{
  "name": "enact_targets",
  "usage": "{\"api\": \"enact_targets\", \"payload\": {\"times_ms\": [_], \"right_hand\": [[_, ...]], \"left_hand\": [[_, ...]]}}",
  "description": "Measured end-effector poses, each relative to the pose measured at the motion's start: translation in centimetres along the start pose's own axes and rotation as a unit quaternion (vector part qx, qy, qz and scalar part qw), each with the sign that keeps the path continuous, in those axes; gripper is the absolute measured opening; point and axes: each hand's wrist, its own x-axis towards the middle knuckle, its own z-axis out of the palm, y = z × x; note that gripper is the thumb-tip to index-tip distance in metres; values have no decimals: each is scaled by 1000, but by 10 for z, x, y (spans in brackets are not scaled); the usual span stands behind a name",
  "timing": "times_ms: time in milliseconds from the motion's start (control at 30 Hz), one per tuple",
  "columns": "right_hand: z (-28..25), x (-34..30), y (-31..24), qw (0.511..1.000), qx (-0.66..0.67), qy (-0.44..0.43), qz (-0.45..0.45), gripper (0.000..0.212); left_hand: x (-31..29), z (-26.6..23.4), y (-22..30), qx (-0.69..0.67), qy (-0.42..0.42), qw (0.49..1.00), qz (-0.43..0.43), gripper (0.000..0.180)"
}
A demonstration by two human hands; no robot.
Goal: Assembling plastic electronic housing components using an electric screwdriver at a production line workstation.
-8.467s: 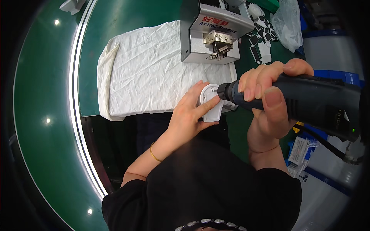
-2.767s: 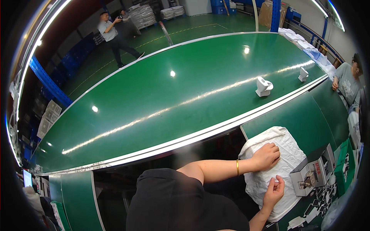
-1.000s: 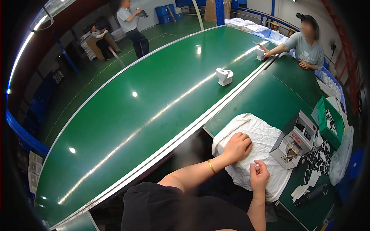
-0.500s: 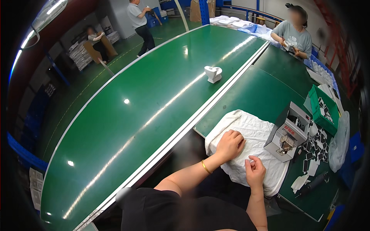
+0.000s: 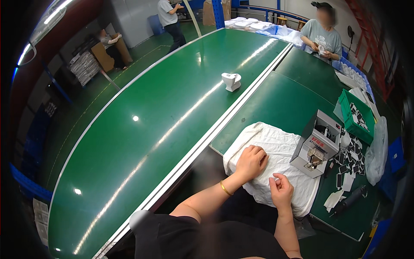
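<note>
My left hand (image 5: 252,162) rests on a white cloth (image 5: 276,140) spread over the near end of the green bench. Its fingers are curled down and closed, with no object visible in them; a gold bangle is on that wrist. To its right, my right hand (image 5: 281,190) is held above the cloth in a loose curl, thumb near the index finger, also with nothing visible in it. A grey bench machine (image 5: 315,149) with a metal fixture on its front stands just beyond my right hand, at the cloth's edge.
A small white toilet-shaped piece (image 5: 231,82) stands on the long green belt (image 5: 142,142). Right of the machine are scattered black and white pieces (image 5: 350,159), a green crate (image 5: 358,116), a plastic bag (image 5: 378,151) and a dark cylindrical tool (image 5: 351,200). A co-worker (image 5: 322,39) holds a white part.
The whole view has shifted slightly, moving the scene left in the picture. My hands keep nearly the same pose on and above the cloth. At the back, a person has walked to the right.
</note>
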Motion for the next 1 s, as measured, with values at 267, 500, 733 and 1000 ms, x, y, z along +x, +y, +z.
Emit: {"api": "enact_targets", "payload": {"times_ms": [267, 500, 733, 1000], "right_hand": [[-1, 3, -5, 1000, -7, 4, 1, 17], [-1, 6, -4, 1000, -21, 6, 0, 20], [-2, 9, -4, 999, -34, 7, -7, 21], [-1, 11, -1, 999, -43, 6, -9, 20]], "left_hand": [[2, 1, 0, 2, 4, 1000, 3, 11], [4, 3, -1, 8, 5, 1000, -3, 11], [6, 7, -3, 10, -2, 1000, -2, 12], [6, 9, -6, 3, 5, 1000, -3, 12]]}}
